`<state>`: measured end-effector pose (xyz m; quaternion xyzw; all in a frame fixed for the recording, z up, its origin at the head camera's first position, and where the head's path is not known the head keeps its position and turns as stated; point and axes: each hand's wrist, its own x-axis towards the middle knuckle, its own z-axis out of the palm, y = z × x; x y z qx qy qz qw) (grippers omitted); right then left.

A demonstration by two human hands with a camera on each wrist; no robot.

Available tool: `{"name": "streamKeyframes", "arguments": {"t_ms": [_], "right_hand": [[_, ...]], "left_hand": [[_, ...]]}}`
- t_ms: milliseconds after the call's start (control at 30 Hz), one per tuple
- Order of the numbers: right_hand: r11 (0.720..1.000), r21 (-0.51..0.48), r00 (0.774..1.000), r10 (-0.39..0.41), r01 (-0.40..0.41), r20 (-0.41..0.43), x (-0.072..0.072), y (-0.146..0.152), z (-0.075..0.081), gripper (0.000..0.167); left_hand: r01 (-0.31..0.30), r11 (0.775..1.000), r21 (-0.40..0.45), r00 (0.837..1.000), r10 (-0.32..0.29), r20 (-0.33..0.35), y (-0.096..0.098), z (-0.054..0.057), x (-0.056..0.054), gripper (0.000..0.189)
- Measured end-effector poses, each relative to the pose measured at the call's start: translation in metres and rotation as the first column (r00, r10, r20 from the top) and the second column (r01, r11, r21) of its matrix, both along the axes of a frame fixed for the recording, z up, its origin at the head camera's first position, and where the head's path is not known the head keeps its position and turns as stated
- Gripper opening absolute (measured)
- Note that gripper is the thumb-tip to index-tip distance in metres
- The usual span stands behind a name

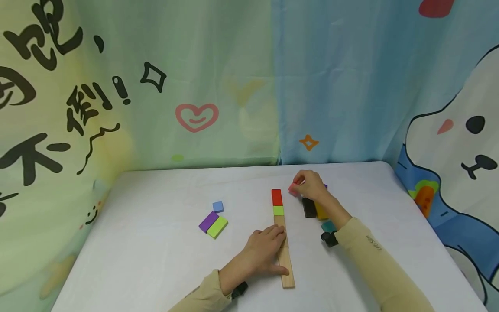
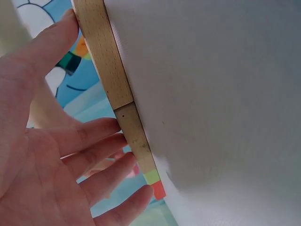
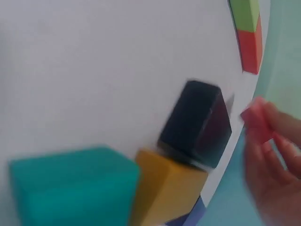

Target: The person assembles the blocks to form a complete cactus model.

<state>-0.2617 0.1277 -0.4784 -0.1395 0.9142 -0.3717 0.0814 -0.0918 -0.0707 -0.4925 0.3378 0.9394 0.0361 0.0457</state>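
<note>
L hand (image 1: pixel 263 252), fingers spread, rests against wooden planks (image 1: pixel 286 258); long axis runs near-to-far, red block (image 1: pixel 277 197) at far end. Just R of that: pink block (image 1: pixel 293 189), pinched by R hand (image 1: pixel 310 186), the nearer one.

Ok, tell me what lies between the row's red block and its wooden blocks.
One lime-green block lies between the red block and the wooden blocks; the head view shows it.

Curtain (image 1: pixel 238 56): I read black 不 (image 1: pixel 30 158) and 倒! (image 1: pixel 85 106); other characters unclear.
My right sleeve (image 1: pixel 374 260): dark print (image 1: pixel 373 242), too small to read.
</note>
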Motion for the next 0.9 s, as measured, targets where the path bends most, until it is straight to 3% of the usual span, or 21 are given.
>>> {"name": "streamKeyframes", "arguments": {"t_ms": [100, 300, 500, 700, 900], "right_hand": [[0.996, -0.076, 0.999, -0.04, 0.039, -0.013, -0.01, -0.003, 0.0, 0.017], [0.988, -0.157, 0.999, -0.006, -0.002, -0.054, -0.027, -0.021, 0.001, 0.02], [0.992, -0.097, 0.996, 0.084, -0.085, -0.013, -0.033, -0.037, -0.008, 0.021], [0.996, -0.043, 0.997, 0.078, -0.077, 0.018, -0.033, -0.042, -0.014, 0.021], [0.995, -0.05, 0.996, 0.092, -0.091, 0.018, -0.033, -0.043, -0.016, 0.021]], "left_hand": [[0.008, 1.0, -0.004, 1.0, -0.008, -0.011, 0.0, 0.0, 0.0, 0.094], [-0.001, 1.0, -0.011, 1.0, 0.001, -0.016, 0.0, 0.001, -0.001, 0.094], [-0.007, 1.0, -0.017, 1.0, 0.007, -0.004, 0.001, 0.001, 0.001, 0.094], [-0.003, 0.999, -0.032, 1.0, 0.003, -0.01, 0.002, 0.0, 0.0, 0.095], [-0.012, 0.999, -0.042, 1.0, 0.012, -0.002, 0.002, -0.001, -0.001, 0.096]]}}
